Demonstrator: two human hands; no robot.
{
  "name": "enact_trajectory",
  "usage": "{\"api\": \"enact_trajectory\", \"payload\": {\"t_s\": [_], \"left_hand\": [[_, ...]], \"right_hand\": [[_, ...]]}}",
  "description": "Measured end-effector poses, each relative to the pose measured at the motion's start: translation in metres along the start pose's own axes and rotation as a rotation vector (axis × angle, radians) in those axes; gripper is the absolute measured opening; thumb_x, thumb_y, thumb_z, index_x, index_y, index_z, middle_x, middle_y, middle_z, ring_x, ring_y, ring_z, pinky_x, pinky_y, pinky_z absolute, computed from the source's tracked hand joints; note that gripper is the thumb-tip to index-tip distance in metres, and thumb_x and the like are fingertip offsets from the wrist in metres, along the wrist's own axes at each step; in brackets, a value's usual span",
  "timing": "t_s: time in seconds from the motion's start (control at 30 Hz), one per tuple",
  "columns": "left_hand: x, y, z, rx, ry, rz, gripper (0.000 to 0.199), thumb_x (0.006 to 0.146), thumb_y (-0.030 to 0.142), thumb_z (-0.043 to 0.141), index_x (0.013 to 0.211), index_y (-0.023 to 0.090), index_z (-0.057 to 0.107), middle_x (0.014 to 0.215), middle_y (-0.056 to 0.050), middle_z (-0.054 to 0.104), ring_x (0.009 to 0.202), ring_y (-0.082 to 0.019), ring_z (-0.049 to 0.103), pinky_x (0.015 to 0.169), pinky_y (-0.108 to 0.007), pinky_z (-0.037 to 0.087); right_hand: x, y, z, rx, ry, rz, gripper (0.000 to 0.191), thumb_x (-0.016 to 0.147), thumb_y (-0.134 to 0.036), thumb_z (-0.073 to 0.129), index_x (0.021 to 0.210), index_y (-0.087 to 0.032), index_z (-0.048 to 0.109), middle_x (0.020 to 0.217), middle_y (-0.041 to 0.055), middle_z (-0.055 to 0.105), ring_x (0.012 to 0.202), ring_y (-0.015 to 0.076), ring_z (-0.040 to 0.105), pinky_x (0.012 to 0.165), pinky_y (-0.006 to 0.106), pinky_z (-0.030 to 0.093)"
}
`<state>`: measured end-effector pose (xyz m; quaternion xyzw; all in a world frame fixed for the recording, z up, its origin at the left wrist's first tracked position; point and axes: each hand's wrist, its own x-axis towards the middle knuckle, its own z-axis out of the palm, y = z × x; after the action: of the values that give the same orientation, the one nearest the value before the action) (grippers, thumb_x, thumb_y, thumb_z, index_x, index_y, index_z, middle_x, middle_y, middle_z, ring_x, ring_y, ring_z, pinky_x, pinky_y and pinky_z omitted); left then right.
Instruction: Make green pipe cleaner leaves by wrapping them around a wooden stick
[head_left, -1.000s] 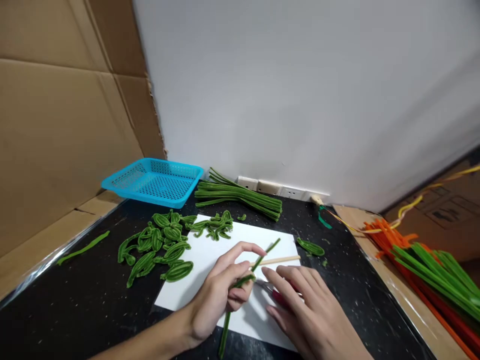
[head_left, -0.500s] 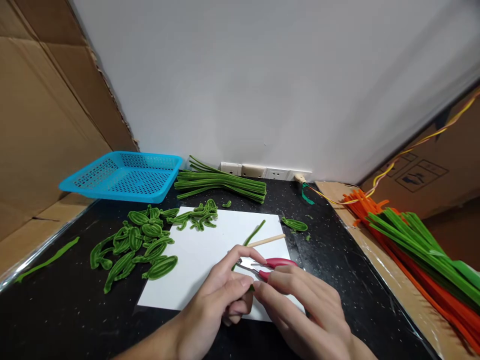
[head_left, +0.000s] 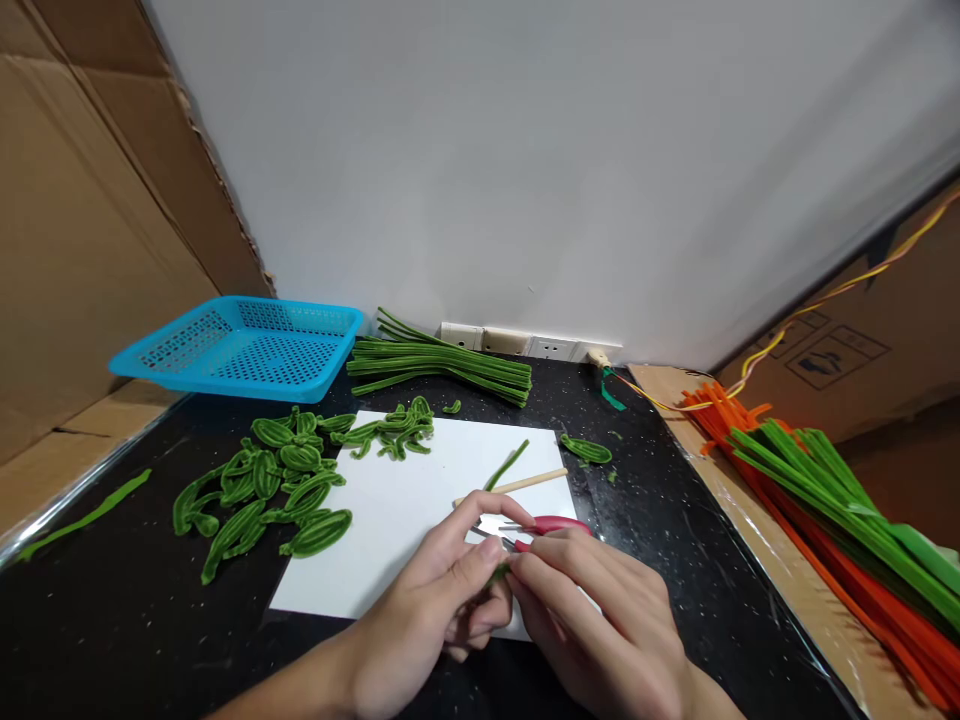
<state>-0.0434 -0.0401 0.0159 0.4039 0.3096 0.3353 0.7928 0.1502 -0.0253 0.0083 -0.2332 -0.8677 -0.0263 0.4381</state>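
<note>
Over the front of the white paper [head_left: 382, 540], my left hand [head_left: 427, 600] and my right hand [head_left: 607, 610] meet at the fingertips. Between them shows a short bit of green pipe cleaner [head_left: 501, 572], pinched by both; most of it is hidden by the fingers. My left index finger arches above. Just behind the fingers lie pliers with red handles [head_left: 561, 523], partly covered by my hands. A straight green pipe cleaner [head_left: 508, 464] and a thin wooden stick [head_left: 534, 481] rest on the paper beyond.
Leaf shapes of looped green pipe cleaner [head_left: 300, 458] are heaped at left; one more leaf [head_left: 586, 450] lies right of the paper. Behind are a blue basket [head_left: 330, 375] and a green pipe cleaner bundle [head_left: 442, 368]. Orange stems [head_left: 810, 540] and a yellow cable [head_left: 757, 360] sit right.
My fingertips have shifted slightly around the green piece, and a little more of it shows. The left thumb has lifted a bit. The view has moved slightly.
</note>
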Motion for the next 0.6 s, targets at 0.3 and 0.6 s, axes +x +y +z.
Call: {"api": "enact_trajectory", "payload": {"t_s": [0.3,0.6], "left_hand": [[0.001,0.005,0.0,0.027,0.068,-0.032,0.035,0.093,0.048,0.068,0.113,0.021,0.056,0.059,0.01,0.038,0.047,-0.005,0.021,0.042,-0.016,0.014],[0.005,0.009,0.0,0.108,0.197,0.065,0.038,0.095,0.051,0.064,0.111,0.019,0.055,0.055,0.009,0.05,0.04,-0.004,0.028,0.037,-0.015,0.02]], "right_hand": [[0.007,-0.001,-0.006,-0.034,0.055,0.118,0.02,0.087,0.003,0.063,0.099,-0.013,0.065,0.081,0.0079,0.069,0.068,0.0153,0.066,0.06,0.025,0.051],[0.007,0.003,-0.01,-0.034,0.041,0.246,0.016,0.091,-0.002,0.06,0.096,-0.017,0.062,0.075,0.0035,0.065,0.06,0.0122,0.059,0.056,0.025,0.046]]}}
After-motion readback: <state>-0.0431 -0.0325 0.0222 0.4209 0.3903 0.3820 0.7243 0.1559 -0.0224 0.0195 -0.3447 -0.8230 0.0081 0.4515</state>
